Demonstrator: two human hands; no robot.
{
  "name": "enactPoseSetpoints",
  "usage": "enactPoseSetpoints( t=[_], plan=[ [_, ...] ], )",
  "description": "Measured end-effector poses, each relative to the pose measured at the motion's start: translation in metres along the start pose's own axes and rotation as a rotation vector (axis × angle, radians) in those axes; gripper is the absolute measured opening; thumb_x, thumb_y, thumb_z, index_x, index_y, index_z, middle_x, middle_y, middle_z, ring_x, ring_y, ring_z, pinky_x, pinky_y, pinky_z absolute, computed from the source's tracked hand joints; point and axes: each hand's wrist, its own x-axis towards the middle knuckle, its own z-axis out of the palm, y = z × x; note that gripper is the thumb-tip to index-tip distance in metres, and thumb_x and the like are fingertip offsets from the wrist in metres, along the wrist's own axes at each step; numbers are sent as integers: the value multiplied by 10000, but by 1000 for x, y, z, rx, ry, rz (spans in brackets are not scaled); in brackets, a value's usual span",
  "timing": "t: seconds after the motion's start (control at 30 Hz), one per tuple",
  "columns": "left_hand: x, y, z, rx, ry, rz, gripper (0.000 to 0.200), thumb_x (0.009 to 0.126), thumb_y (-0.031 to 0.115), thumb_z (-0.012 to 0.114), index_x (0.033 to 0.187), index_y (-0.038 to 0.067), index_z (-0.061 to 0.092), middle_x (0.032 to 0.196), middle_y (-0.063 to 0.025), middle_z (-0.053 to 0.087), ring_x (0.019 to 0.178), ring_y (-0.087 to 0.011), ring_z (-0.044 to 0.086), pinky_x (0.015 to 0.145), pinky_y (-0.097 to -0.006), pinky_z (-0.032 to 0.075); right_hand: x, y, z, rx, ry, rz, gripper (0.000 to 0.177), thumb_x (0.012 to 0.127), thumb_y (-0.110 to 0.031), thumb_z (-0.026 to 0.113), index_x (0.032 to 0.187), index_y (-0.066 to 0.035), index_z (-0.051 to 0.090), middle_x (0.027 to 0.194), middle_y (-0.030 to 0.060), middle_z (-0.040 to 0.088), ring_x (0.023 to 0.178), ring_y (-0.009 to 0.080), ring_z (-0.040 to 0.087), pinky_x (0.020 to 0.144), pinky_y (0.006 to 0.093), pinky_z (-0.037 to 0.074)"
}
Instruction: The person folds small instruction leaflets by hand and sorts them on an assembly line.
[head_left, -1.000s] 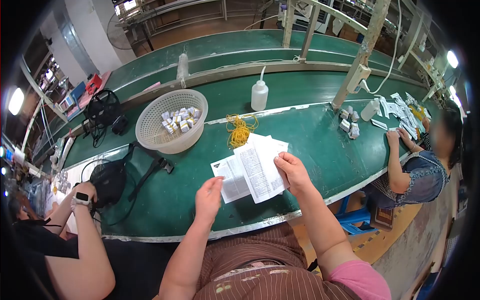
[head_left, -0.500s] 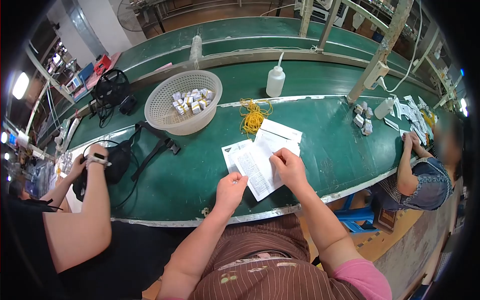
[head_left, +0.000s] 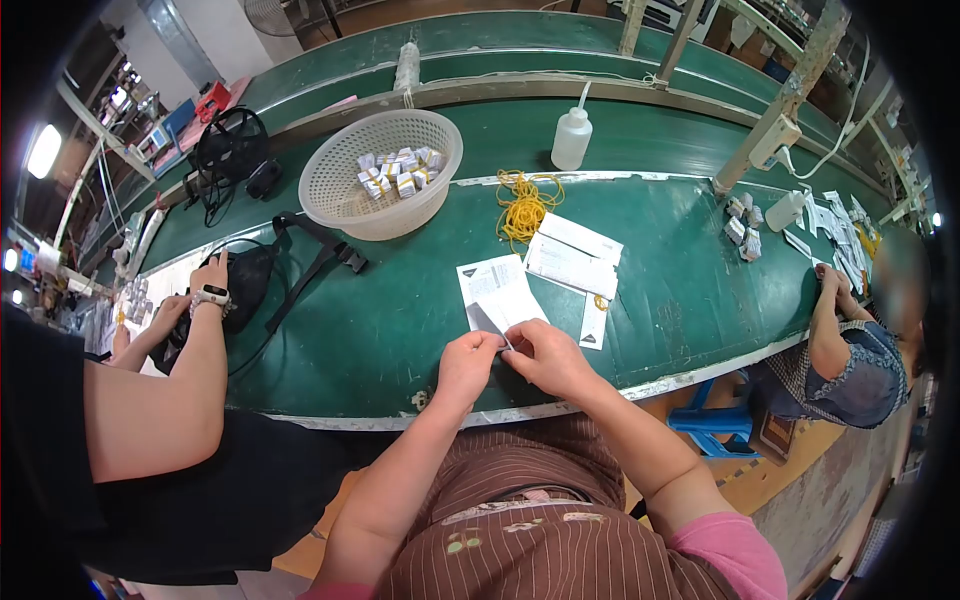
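Observation:
My left hand (head_left: 468,372) and my right hand (head_left: 548,360) meet near the table's front edge, both closed in a pinch on a paper sheet (head_left: 486,320). A greyish, shaded part of it shows above my fingers; the pinched edge is mostly hidden. Just beyond my hands lies a white printed paper (head_left: 500,283). To its right are folded printed leaflets (head_left: 572,262) and a narrow folded strip (head_left: 593,325) with a small yellow rubber band (head_left: 600,302) at its top. A tangled heap of yellow rubber bands (head_left: 525,212) sits behind the papers.
A white perforated basket (head_left: 325,205) holds several banded paper bundles (head_left: 400,172). A squeeze bottle (head_left: 572,140) stands at the back. At left, a co-worker's hands are by a black bag (head_left: 245,290) with a strap. Another person sits at right near more bundles (head_left: 742,228) and loose papers.
My hands have come together at the sheet's near edge, and its dense printing is out of sight. The narrow strip with the rubber band now shows. The view has shifted slightly.

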Motion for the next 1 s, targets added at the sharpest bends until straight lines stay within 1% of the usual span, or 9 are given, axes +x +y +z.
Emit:
enactPoseSetpoints(
  t=[0.07,0.27,0.37,0.47,0.57,0.67,0.87,0.97,1.0],
  plan=[
    [-2,5,1,42,9,1,220,906,246,632,871,30,661,585,20,501,441,-48,374,394,-235,268,2,-4,-6,160,-76,144,313,836,-245,700,1036,-9,658,934,145,682,857,268,665,753,367,517],
    [1,11,2,129,-1,-26,226,900,254,637,870,31,657,577,33,498,431,-46,369,385,-235,266,12,21,-4,264,-146,107,309,828,-223,712,1044,-7,665,982,143,708,900,239,684,790,342,526],
    [2,10,1,124,-2,-38,222,899,250,635,867,32,658,574,33,498,430,-48,372,387,-236,273,14,25,-5,280,-156,109,290,832,-226,703,1021,-8,675,959,141,709,881,236,683,778,340,526],
    [-1,17,-1,167,-12,-107,255,873,234,647,876,-17,694,717,-51,650,640,-111,560,590,-292,458,15,20,-12,274,-159,151,272,841,-220,684,1014,-10,683,948,143,710,863,231,683,771,337,525],
    [3,10,-2,212,-16,-44,255,875,229,642,890,-20,695,748,-68,672,668,-120,583,614,-296,467,16,25,-11,285,-155,138,267,848,-212,666,1021,-9,686,943,145,711,846,227,682,763,338,525],
    [3,13,-1,235,-14,-53,255,877,225,639,903,-23,694,771,-78,685,687,-128,598,633,-298,474,16,22,-14,259,-154,138,265,849,-197,653,1032,-8,684,945,150,711,842,232,682,758,337,525],
    [3,10,-1,232,-24,-43,256,876,228,643,906,-22,687,793,-82,684,705,-133,601,646,-293,474,16,19,-14,65,-152,104,235,838,-171,626,994,-2,678,920,165,706,828,262,678,747,350,520],
    [0,12,-2,214,12,-30,216,900,228,630,941,18,664,637,24,545,495,-49,425,439,-238,314,18,17,-22,84,-107,144,213,839,-167,614,957,3,665,873,152,695,800,250,662,734,353,508],
    [1,9,-5,202,66,47,216,901,219,637,974,18,660,651,30,542,525,-45,432,470,-228,326,18,16,-29,109,-59,136,207,840,-168,613,946,3,661,854,144,688,790,235,652,727,346,504]
  ],
)
